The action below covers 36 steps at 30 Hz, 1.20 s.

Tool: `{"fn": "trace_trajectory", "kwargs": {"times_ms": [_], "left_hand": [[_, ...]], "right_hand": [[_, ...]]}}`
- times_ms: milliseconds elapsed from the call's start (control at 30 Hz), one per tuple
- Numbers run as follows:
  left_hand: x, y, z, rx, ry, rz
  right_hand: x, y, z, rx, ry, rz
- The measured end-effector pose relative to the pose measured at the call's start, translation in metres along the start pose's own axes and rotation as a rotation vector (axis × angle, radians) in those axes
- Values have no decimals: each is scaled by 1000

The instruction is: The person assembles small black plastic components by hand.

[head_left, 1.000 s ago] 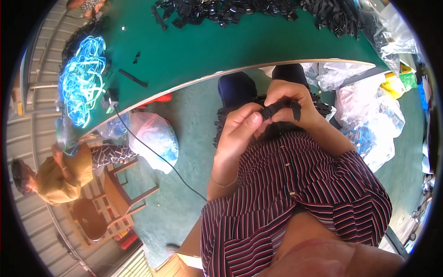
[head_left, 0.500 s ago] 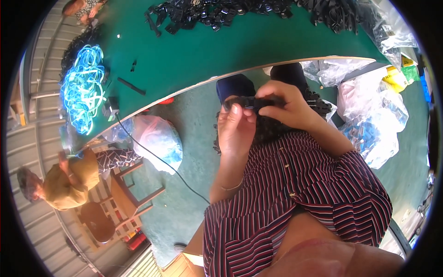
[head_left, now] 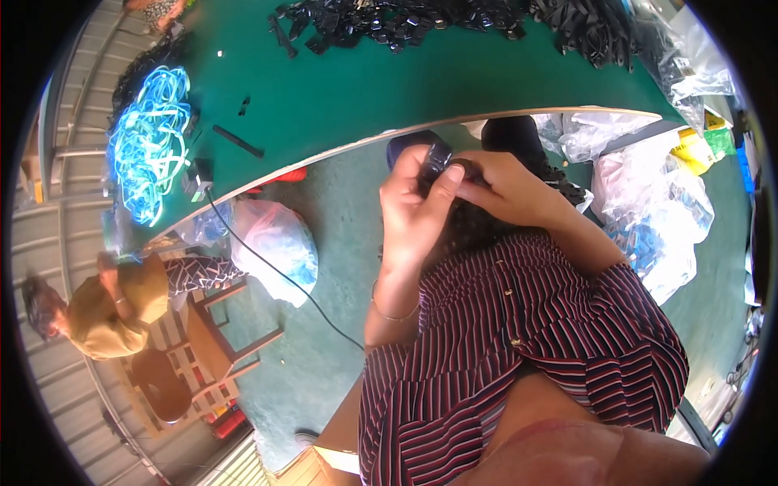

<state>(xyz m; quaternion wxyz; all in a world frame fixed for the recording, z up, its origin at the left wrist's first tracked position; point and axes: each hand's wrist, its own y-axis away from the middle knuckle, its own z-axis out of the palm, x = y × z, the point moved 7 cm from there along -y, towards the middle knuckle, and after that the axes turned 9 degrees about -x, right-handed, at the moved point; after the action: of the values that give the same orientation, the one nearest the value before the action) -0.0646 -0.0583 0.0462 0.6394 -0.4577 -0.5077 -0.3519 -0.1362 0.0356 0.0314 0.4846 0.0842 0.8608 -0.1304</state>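
Note:
My left hand [head_left: 413,212] is closed around a small black strap-like piece with a shiny plastic part [head_left: 438,155], held over my lap just off the table's front edge. From the other side my right hand [head_left: 515,188] pinches the dark end of the same piece, and the fingers of both hands nearly meet. Its exact kind is partly hidden by the fingers. Beneath my hands, a heap of small dark pieces [head_left: 463,225] lies on my lap, largely covered by my arms.
The green table [head_left: 340,89] carries a heap of shiny black plastic pieces [head_left: 405,23], black straps [head_left: 587,32] and tangled blue cords [head_left: 150,154]. A cable [head_left: 267,266] runs off a small black box [head_left: 196,180]. Filled plastic bags [head_left: 277,247] stand below. Another person [head_left: 117,312] sits left.
My left hand has turned and lifted, tilting the shiny part upward. The left thumb now lies across the piece against my right fingers. The view has shifted slightly.

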Motion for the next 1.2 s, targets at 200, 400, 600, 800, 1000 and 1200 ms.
{"fn": "trace_trajectory", "kwargs": {"times_ms": [200,400,600,800,1000,1200], "left_hand": [[-19,4,-7,30,451,-81],[-20,4,-1,8,529,-45],[-29,7,10,-40,634,-86],[-29,10,21,-46,718,-139],[-29,9,29,-79,735,-173],[-33,8,37,-70,638,-226]], "right_hand": [[-7,4,-8,153,-167,-66],[10,3,-1,74,-537,-68],[-14,12,-21,376,-33,-181],[-25,21,-24,559,229,-348],[-25,24,-28,561,246,-330],[-23,25,-29,544,262,-382]]}}
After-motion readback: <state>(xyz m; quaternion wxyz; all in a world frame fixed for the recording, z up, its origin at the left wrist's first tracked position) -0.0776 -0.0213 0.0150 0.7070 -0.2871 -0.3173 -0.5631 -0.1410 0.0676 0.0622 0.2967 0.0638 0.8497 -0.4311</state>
